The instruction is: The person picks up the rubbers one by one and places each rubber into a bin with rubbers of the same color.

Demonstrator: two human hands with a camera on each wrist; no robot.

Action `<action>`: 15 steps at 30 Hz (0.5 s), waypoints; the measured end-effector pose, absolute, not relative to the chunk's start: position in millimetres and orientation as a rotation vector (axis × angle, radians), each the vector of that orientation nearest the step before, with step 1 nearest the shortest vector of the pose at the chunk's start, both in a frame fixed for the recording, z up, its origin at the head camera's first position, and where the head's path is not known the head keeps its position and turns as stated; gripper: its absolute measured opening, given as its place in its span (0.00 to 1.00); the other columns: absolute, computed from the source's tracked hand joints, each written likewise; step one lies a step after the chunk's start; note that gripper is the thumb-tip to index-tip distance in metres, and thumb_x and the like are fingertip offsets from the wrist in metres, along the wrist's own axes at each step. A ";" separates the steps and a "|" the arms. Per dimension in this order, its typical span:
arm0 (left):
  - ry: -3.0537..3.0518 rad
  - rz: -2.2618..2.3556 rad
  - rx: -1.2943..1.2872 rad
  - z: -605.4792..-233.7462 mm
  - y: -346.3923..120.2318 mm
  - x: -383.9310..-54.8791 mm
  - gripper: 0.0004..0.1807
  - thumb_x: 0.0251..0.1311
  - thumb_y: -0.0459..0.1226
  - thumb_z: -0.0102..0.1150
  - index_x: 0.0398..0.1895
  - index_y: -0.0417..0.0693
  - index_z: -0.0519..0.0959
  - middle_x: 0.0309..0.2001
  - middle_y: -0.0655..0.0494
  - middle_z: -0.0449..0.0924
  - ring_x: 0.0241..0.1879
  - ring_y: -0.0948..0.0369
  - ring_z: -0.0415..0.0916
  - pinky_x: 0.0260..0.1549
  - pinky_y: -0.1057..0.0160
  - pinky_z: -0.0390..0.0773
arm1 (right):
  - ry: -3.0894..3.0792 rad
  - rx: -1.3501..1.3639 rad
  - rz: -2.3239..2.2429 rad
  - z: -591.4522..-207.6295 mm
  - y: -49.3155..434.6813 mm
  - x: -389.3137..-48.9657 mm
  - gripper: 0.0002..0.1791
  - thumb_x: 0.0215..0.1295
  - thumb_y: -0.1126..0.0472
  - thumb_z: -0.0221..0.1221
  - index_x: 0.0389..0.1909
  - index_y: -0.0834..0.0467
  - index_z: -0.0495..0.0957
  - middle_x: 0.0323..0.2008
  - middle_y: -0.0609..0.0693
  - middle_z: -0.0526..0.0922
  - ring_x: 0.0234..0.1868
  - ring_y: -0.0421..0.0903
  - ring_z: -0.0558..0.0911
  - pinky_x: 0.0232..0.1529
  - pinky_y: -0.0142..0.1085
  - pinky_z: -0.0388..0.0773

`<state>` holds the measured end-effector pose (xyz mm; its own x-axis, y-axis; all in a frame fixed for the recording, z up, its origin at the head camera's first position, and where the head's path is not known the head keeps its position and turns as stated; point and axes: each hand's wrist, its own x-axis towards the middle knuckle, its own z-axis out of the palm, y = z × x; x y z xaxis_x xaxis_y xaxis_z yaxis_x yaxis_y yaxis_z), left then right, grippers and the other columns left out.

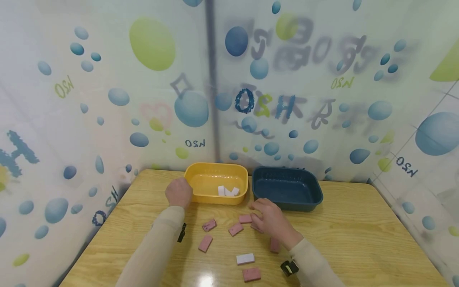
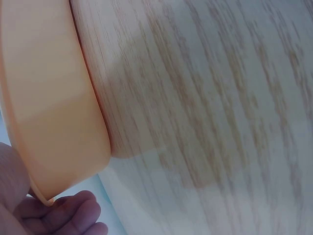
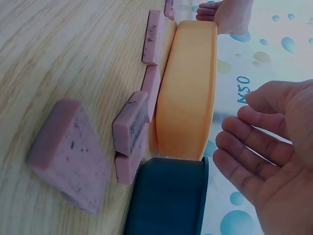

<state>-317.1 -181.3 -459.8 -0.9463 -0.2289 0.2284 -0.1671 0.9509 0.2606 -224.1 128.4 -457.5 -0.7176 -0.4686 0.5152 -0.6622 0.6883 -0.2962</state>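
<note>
So the pink blocks (image 1: 235, 229) are scattered in front of the yellow tray (image 1: 216, 199), a few of them off its front right corner. Some have dark marks on them, too blurry to read. Left hand (image 1: 179, 192) has the tray's left end by the rim, thumb and curled fingers around it. Right hand (image 1: 272, 219) is over the blocks off the tray's front right corner, fingers relaxed and loosely parted. White pieces (image 1: 221, 191) sit inside the tray, front right. A white-topped block (image 1: 245, 259) lies farther out in front of it. The dark blue tray (image 1: 301, 207) is just to its right.

Edges: the table's (image 1: 340, 227) back edge runs close behind the yellow tray; wood stretches well to its right, past the blue one. The wall (image 1: 322, 79) behind it has "H2O" printed backwards, plus blurry grey lettering.
</note>
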 end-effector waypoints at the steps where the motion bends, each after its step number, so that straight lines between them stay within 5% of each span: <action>1: -2.846 -0.347 0.294 -459.7 -181.3 -317.2 0.18 0.67 0.30 0.51 0.15 0.40 0.74 0.16 0.47 0.74 0.17 0.56 0.74 0.13 0.59 0.72 | -2.507 0.883 0.657 -457.2 128.7 -223.5 0.07 0.60 0.69 0.67 0.40 0.60 0.85 0.37 0.51 0.85 0.40 0.47 0.83 0.43 0.44 0.84; 15: -2.853 -0.359 0.305 -459.0 -181.3 -317.1 0.19 0.67 0.30 0.50 0.16 0.40 0.74 0.16 0.47 0.75 0.17 0.56 0.75 0.14 0.59 0.72 | -2.548 0.963 0.625 -451.3 132.8 -214.3 0.06 0.61 0.68 0.69 0.39 0.62 0.84 0.36 0.50 0.84 0.39 0.47 0.82 0.42 0.43 0.83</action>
<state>-317.1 -181.3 -459.0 -0.9471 -0.2356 0.2178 -0.1743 0.9477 0.2675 -214.3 132.8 -451.3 -0.7101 -0.5334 0.4597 -0.6855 0.6728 -0.2782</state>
